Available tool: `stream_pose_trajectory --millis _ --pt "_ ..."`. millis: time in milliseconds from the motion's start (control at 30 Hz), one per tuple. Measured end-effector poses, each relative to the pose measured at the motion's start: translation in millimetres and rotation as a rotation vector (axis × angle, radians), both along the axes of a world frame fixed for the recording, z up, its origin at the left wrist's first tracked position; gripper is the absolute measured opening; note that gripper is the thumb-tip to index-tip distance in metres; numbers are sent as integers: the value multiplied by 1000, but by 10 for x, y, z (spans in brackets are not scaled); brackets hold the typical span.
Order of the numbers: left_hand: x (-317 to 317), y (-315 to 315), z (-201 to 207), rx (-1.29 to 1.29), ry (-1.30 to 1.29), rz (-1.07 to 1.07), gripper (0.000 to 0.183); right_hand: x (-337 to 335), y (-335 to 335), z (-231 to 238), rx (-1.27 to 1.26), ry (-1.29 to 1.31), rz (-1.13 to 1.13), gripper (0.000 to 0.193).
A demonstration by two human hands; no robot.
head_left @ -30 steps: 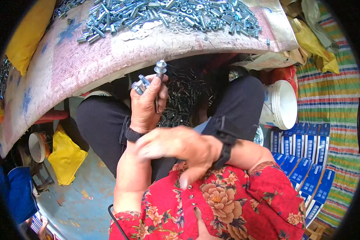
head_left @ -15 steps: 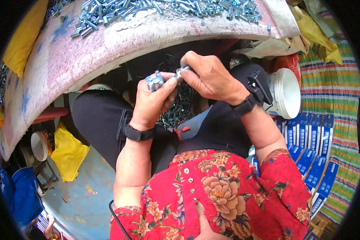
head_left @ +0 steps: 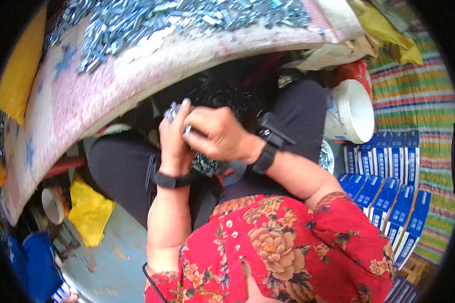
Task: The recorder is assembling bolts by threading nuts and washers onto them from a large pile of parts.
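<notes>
My left hand (head_left: 173, 144) is closed round several small shiny metal bolts (head_left: 171, 112), which look like sleeve anchors and poke out by the thumb. My right hand (head_left: 220, 132) is bent over beside it, its fingers curled in. A small metal piece (head_left: 188, 130) shows at its fingertips; blur hides its exact shape. Both hands are together above my lap. Beneath them lies a dark heap of metal bolts (head_left: 205, 164), partly hidden by the hands. On the cloth-covered table (head_left: 86, 98) ahead is a wide pile of metal sleeves (head_left: 202, 20), with pale round washers (head_left: 154, 40) along its near side.
A white bucket (head_left: 361, 111) lies tilted right of my knee. Blue and white boxes (head_left: 389, 202) stand in rows over striped sheeting (head_left: 435, 126). A container of shiny parts (head_left: 326, 156) sits by my right thigh. At left are a yellow bag (head_left: 89, 212) and a white pail (head_left: 53, 204).
My right hand has moved left and down, closer against my left hand. The left hand has lowered slightly toward my lap. The view has shifted and blurred.
</notes>
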State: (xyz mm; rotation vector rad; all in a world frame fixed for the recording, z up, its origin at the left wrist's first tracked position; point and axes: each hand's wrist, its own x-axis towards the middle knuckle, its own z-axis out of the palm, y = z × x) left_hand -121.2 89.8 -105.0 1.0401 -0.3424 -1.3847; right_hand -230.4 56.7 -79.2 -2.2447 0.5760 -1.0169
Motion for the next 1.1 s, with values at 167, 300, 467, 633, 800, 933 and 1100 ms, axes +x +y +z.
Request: stream_pose_trajectory --millis 167,300,467,633,800,933,1100 --pt "-62 54 92 4 -9 -37 13 -200 -139 97 538 -143 -38 7" --pt "-74 77 150 -73 -85 -263 20 -409 -380 242 384 22 -118 7" --pt "-84 35 94 -94 36 -254 19 -871 -1267 362 -42 42 -526 15" --pt "-117 -8 106 -74 -19 -293 18 -1328 -2154 298 -335 580 -810 31" --pt "-114 35 108 -46 -59 -258 19 -1178 -2158 286 -370 746 -864 25" --pt "-102 30 103 -40 -116 -213 20 -1186 -1925 391 -28 89 -591 18" --pt "-93 29 144 -78 -152 -234 20 -824 -949 546 484 2 123 19"
